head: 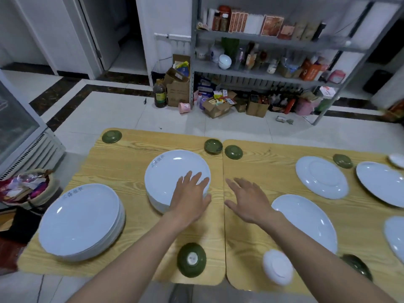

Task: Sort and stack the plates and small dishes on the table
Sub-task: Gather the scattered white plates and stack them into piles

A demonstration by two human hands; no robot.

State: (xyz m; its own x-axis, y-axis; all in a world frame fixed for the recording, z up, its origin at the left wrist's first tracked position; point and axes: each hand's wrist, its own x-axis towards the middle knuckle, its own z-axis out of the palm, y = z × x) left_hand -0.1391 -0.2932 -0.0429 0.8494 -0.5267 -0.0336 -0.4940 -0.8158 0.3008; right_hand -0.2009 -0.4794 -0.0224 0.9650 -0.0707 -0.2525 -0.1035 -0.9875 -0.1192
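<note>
2 plate stacks [80, 219] [172, 171], 6 green dishes [111, 136] [213, 146] [233, 152] [342, 161] [191, 260] [356, 266], left hand [190, 200], right hand [249, 202], fingers [195, 178] spread

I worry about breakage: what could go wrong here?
The upside-down green dish and white small dish sit near the front edge of the table, close to the forearms; a sweeping arm might knock them off. The left hand rests on the middle plate stack; pushing at its rim could shift the plates.
</note>
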